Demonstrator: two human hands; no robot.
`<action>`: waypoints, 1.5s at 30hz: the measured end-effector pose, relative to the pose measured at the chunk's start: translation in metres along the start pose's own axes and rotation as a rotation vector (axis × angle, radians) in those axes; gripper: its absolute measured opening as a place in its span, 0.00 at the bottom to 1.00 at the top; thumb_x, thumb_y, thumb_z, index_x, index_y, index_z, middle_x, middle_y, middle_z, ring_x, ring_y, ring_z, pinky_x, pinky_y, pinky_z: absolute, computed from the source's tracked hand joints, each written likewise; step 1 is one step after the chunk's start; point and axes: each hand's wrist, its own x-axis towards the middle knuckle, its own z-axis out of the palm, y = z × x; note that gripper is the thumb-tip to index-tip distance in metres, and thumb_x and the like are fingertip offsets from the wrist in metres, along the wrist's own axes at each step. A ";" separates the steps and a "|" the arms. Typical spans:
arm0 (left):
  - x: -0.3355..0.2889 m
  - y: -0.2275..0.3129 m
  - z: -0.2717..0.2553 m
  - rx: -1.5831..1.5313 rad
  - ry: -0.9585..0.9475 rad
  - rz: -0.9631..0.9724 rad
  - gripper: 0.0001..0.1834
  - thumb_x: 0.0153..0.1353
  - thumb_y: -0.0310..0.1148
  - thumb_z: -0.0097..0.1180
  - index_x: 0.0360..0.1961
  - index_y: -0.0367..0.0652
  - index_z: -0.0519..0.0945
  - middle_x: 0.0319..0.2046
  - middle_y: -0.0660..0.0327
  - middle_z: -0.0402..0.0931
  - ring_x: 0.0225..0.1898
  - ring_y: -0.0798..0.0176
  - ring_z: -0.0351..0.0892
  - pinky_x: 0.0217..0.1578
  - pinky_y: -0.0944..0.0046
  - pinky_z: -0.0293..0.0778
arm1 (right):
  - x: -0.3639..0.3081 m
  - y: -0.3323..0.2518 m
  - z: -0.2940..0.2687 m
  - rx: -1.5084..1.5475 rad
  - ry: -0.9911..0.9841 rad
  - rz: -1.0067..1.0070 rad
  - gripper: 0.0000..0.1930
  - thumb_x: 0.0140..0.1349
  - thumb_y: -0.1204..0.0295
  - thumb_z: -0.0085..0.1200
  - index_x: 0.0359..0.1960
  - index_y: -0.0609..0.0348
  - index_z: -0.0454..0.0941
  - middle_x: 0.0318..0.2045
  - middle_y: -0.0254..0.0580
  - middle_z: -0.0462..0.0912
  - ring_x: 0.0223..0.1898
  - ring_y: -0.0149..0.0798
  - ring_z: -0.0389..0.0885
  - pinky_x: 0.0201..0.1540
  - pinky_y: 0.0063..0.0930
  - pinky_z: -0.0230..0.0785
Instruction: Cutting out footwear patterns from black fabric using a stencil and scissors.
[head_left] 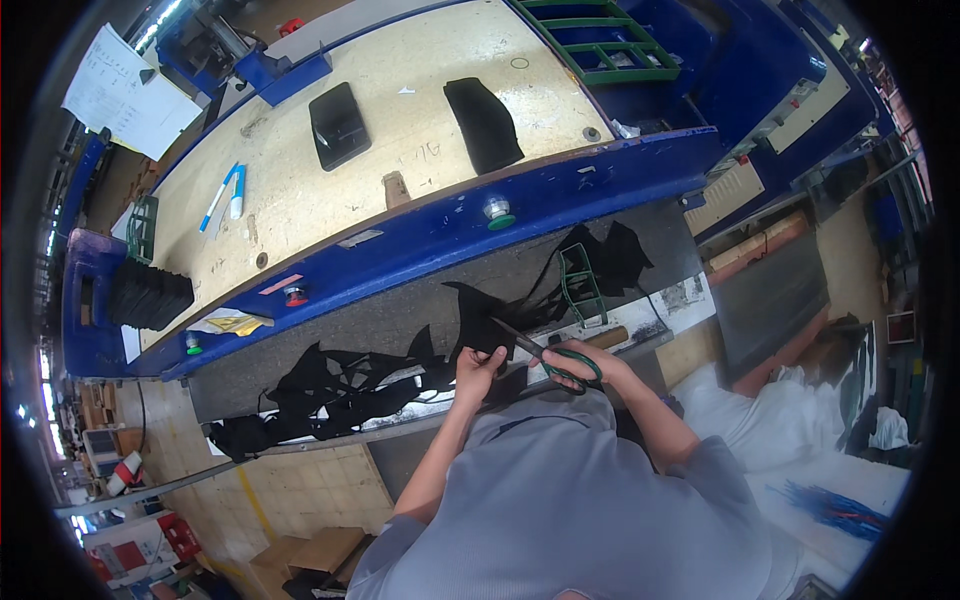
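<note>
My right hand [572, 368] is wrapped round the green handles of a pair of scissors [520, 338]. The dark blades point up and left, against a piece of black fabric [476, 312]. That fabric is pinched between the thumb and fingers of my left hand [481, 368], close to the blades. From here I cannot tell whether the blades are apart or closed. Black fabric scraps [345, 385] lie in a tangle to the left of my hands. More black scraps [618, 258] lie to the right, beside a green metal frame [582, 285].
Beyond my hands stands a blue machine with a wooden table [420, 110]. On it lie a black phone-like object [339, 126], a black fabric piece [484, 124], pens [236, 192] and a stack of black pieces [150, 295]. White sacking [770, 420] is at my right.
</note>
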 end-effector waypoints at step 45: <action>0.005 0.027 0.023 -0.027 0.198 -0.152 0.28 0.62 0.44 0.69 0.10 0.50 0.70 0.10 0.72 0.65 0.12 0.78 0.57 0.16 0.69 0.49 | 0.019 -0.004 -0.002 -0.180 0.034 -0.168 0.29 0.72 0.45 0.45 0.58 0.57 0.74 0.24 0.32 0.72 0.23 0.27 0.69 0.27 0.26 0.64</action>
